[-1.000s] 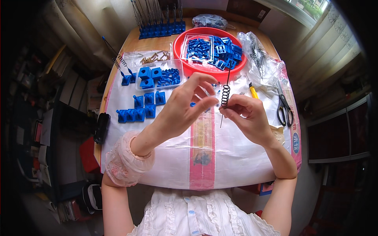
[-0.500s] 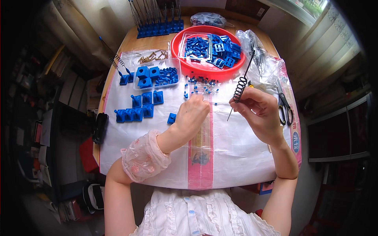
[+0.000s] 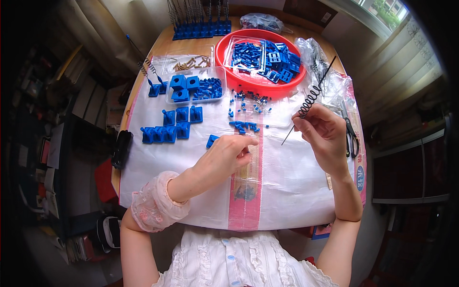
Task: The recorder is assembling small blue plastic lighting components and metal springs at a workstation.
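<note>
In my right hand (image 3: 327,136), thumb and fingers pinch a black coiled spring wire (image 3: 311,100). Its long straight end slants up to the right, and a shorter thin end points down to the left. My left hand (image 3: 220,155) hovers over the sheet with curled fingers; whatever they hold is mostly hidden, with a hint of blue under the index finger. Just beyond it lies a small pile of blue plastic pieces (image 3: 245,126). A blue square base (image 3: 213,140) is partly covered by this hand. More blue bases with pegs (image 3: 182,130) stand in rows to the left.
A red basin (image 3: 258,85) holds blue parts. Left of it are a clear box (image 3: 221,95) of blue pieces and brass-coloured screws (image 3: 193,63). Finished-looking spring stands (image 3: 201,30) line the back. Black-handled scissors (image 3: 353,138) lie right; tiny nuts (image 3: 256,101) are scattered mid-table. A black case (image 3: 123,149) sits left.
My left hand has drawn back toward me and left, uncovering the pile of small blue pieces. My right hand has shifted slightly right, and the spring wire leans further right.
</note>
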Tool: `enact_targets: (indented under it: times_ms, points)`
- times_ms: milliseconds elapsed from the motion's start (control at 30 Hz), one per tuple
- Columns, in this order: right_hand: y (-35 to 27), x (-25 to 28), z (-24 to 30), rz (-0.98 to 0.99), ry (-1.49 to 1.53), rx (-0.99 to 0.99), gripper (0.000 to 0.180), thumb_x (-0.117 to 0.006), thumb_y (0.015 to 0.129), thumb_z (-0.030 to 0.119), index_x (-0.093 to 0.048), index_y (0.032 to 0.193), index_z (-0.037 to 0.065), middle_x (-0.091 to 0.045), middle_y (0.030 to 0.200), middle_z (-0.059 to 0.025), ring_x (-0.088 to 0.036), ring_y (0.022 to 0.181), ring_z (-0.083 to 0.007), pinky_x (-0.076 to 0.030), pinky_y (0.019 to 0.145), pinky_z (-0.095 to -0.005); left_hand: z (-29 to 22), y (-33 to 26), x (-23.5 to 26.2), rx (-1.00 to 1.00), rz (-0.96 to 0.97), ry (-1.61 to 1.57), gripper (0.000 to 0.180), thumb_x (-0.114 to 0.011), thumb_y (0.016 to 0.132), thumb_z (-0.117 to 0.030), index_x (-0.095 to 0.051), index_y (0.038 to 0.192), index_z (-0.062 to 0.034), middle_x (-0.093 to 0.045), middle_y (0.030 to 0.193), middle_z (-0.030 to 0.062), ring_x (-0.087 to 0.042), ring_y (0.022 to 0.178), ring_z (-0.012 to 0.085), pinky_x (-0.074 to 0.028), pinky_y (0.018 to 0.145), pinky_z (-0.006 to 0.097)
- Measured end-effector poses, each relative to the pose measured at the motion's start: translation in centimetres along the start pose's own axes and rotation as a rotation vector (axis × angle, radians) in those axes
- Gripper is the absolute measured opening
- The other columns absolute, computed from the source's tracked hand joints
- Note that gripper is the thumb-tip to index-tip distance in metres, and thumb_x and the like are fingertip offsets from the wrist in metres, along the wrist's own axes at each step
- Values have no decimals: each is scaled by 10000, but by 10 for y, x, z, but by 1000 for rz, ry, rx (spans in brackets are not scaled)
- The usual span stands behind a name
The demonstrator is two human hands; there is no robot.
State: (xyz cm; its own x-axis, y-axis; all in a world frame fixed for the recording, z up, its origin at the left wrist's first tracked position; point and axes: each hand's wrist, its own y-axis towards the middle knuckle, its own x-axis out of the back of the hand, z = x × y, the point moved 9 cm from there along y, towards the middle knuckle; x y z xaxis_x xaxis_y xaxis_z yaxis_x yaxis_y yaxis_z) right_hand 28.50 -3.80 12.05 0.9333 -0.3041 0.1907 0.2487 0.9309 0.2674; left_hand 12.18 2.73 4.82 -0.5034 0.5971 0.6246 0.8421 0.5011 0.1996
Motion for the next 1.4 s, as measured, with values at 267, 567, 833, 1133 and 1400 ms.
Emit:
enact_targets:
  times_ms: [267, 567, 833, 1133, 1400]
  points:
    - [-1, -4, 0, -13, 107, -17, 46, -657, 943, 5, -647, 985, -12, -675, 851, -24, -604, 734, -36, -445, 615, -182, 29, -22, -4, 254, 94, -618, 142, -709, 909, -86, -729, 1027, -10, -740, 894, 63, -664, 745, 95, -537, 693, 249]
    - [-5, -1, 9, -69, 171, 57, 55, -597, 984, 16, -598, 1032, -12, -653, 869, -63, -534, 668, -50, -377, 549, -195, 44, -23, -47, 518, 145, -1296, 133, -670, 964, -116, -645, 1078, -52, -671, 1014, 26, -623, 945, 77, -502, 836, 226]
    - [-13, -18, 17, -24, 105, 162, 62, -557, 995, -6, -549, 1051, -31, -633, 903, -112, -505, 655, -68, -393, 555, -206, 48, -28, -61, 529, 112, -1611, 158, -676, 959, -140, -624, 1094, -79, -667, 1017, 25, -615, 920, 68, -527, 799, 183]
    - [-16, -41, 14, 81, 99, 213, 55, -546, 986, -40, -534, 1036, -59, -632, 904, -148, -475, 627, -74, -413, 559, -209, 59, -33, -68, 600, 109, -1737, 151, -657, 969, -166, -621, 1084, -75, -655, 974, 18, -596, 870, 77, -510, 763, 203]
    - [-20, -46, 12, 70, -9, 251, 75, -582, 929, -111, -585, 988, -65, -657, 896, -114, -516, 628, -93, -417, 523, -228, 57, -33, -70, 622, 140, -1737, 162, -629, 986, -175, -623, 1108, -68, -653, 968, 13, -583, 855, 65, -507, 752, 186]
